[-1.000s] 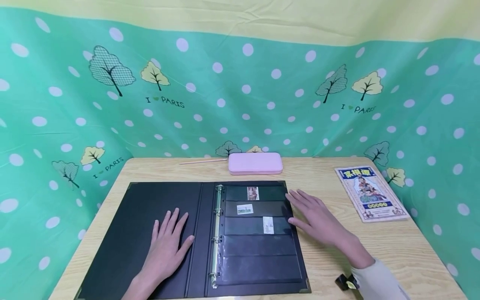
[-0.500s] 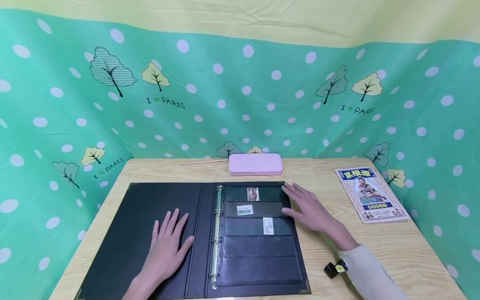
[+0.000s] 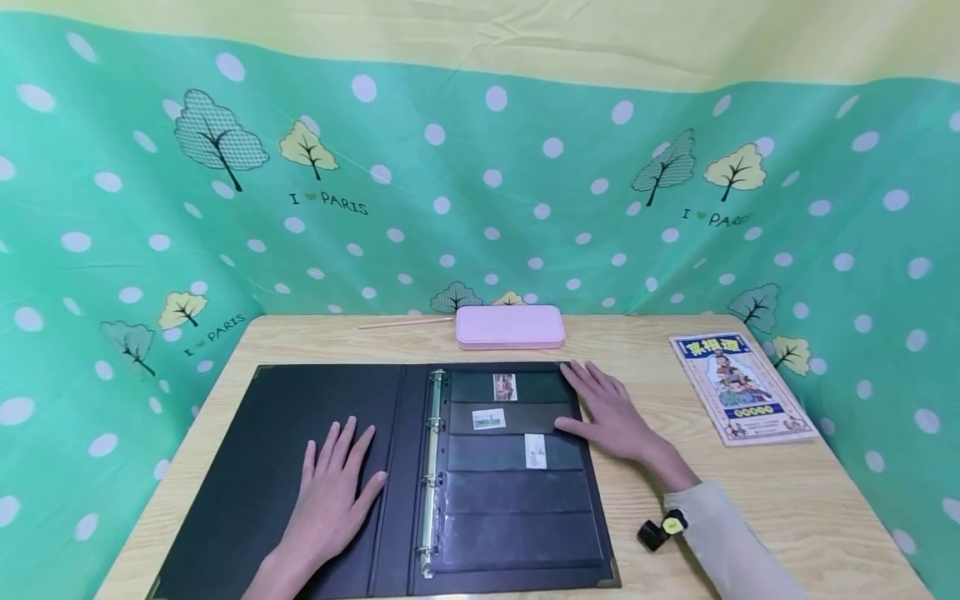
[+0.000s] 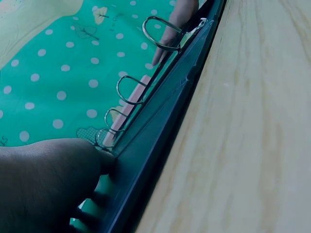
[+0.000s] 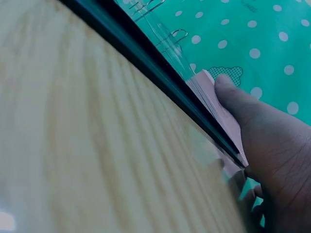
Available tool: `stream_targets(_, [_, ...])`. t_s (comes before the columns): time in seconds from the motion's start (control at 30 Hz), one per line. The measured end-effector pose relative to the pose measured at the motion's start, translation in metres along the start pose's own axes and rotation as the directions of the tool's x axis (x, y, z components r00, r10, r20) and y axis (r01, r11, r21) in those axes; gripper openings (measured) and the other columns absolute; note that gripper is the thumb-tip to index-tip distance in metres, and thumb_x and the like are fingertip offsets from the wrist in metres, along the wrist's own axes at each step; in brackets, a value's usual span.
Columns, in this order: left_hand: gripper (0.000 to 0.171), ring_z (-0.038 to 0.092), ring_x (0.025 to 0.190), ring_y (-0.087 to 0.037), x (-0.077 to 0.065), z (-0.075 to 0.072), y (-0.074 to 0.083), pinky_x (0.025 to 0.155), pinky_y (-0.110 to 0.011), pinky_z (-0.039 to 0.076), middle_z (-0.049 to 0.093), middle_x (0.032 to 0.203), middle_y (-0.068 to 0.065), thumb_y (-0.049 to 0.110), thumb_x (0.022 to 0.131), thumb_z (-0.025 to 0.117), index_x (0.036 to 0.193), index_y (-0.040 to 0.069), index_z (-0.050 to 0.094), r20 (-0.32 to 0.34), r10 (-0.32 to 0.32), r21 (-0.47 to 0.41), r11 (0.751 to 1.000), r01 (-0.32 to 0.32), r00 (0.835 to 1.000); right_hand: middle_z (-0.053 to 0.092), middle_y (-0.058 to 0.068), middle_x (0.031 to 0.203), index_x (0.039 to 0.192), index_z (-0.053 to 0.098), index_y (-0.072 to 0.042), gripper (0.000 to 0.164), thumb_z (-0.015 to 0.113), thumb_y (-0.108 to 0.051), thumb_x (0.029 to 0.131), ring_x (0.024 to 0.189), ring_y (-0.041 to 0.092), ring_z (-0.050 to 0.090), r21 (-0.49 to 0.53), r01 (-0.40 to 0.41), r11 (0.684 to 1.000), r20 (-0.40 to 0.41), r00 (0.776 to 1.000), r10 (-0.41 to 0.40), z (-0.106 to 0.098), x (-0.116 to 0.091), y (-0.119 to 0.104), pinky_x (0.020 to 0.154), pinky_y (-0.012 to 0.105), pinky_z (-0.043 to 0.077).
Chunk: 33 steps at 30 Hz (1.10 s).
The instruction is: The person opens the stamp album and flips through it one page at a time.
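Observation:
A black ring binder (image 3: pixel 247 475) lies spread flat on the wooden table in the head view. Its right side carries a dark page of clear pockets (image 3: pixel 517 492), with a reddish stamp (image 3: pixel 505 387), a green-and-white stamp (image 3: pixel 489 419) and a pale stamp (image 3: pixel 536 451) in the upper rows. My left hand (image 3: pixel 330 492) rests on the left cover, fingers spread. At the binder's upper right edge is my right hand (image 3: pixel 611 412), its thumb reaching over the page. The right wrist view has the thumb (image 5: pixel 238 99) above the binder's edge; the other fingers are partly hidden.
Behind the binder lie a pink case (image 3: pixel 510 327) and a thin stick (image 3: pixel 405 322). An illustrated booklet (image 3: pixel 742 387) is at the right. Metal rings (image 4: pixel 129 90) stand up along the spine. A green dotted curtain (image 3: pixel 487 208) surrounds the table.
My right hand has moved left and slightly away from me, its thumb now over the page's right edge. The left hand has stayed in place.

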<state>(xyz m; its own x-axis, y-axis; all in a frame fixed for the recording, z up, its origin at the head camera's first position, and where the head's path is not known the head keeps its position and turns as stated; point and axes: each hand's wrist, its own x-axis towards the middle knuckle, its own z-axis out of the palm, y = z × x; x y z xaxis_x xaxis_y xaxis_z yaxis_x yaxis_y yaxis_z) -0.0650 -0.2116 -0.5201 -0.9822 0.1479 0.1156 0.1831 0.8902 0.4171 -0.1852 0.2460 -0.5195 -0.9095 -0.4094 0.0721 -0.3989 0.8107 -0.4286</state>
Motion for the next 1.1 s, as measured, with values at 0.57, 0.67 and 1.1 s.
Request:
stream_targets(0.57, [0.096,0.006,0.166,-0.059,-0.0003,-0.0049,-0.0024,0.128,-0.078,-0.004,0.018,0.180,-0.032,0.069,0.093,0.078,0.170,0.018,0.048,0.083,0.028,-0.082,0.996,-0.022,0.996,0.022,0.016,0.183,0.176,0.034,-0.015,0.102,0.074,-0.066,0.097,0.170,0.045,0.014,-0.054,-0.011,0.998,0.000,1.000,0.011,0.0050,0.0004,0.0020,0.131,0.069,0.014])
stream_targets(0.67, [0.091,0.006,0.166,-0.059,-0.0007,-0.0046,-0.0028,0.128,-0.078,-0.003,0.019,0.180,-0.032,0.068,0.094,0.078,0.168,0.021,0.052,0.074,0.022,-0.090,0.996,-0.015,0.997,0.022,0.016,0.183,0.175,0.036,-0.014,0.101,0.076,-0.064,0.097,0.170,0.046,0.013,-0.031,-0.010,0.999,0.002,1.000,0.010,0.0054,0.0014,0.0018,0.131,0.069,0.013])
stream_targets(1.1, [0.091,0.006,0.166,-0.058,-0.0007,-0.0026,-0.0045,0.128,-0.079,-0.001,0.018,0.180,-0.032,0.069,0.095,0.076,0.169,0.023,0.050,0.071,0.028,-0.073,0.997,-0.022,0.997,0.026,0.022,0.181,0.167,0.051,-0.012,0.087,0.081,-0.054,0.097,0.168,0.050,0.017,0.053,0.022,0.998,-0.012,1.000,-0.022,0.0007,0.0003,-0.0062,0.130,0.073,0.011])
